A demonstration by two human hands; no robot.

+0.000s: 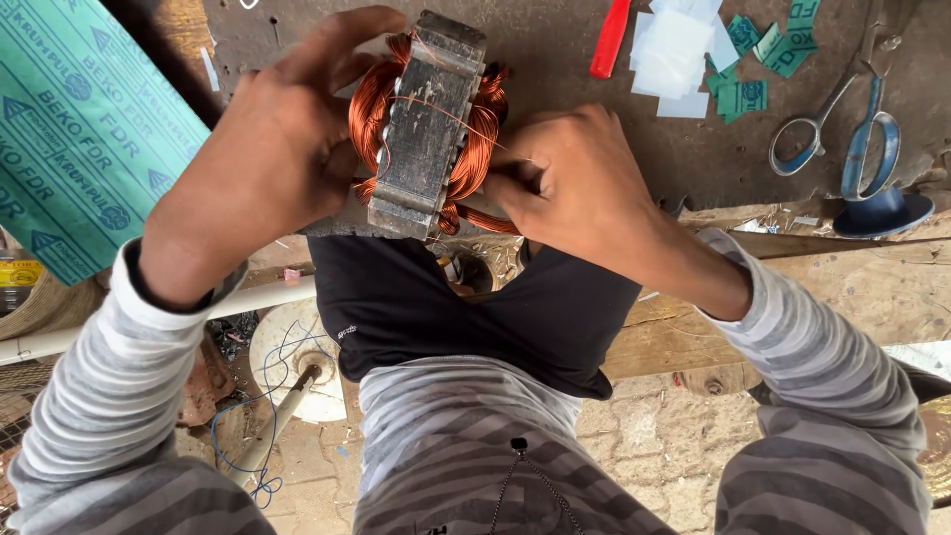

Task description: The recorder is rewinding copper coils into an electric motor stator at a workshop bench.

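A motor stator, a grey laminated metal core wound with orange copper wire, stands on edge at the near rim of the dark workbench. My left hand grips its left side, fingers curled over the copper coils at the top. My right hand presses against the right side, fingers pinched on the copper winding where it bulges from the core. A thin strand of wire crosses the core's face.
Blue-handled scissors lie at the right of the bench, beside green and white insulation paper pieces and a red tool handle. A green printed sheet hangs at left. Below, a white fan part with blue wire sits on the floor.
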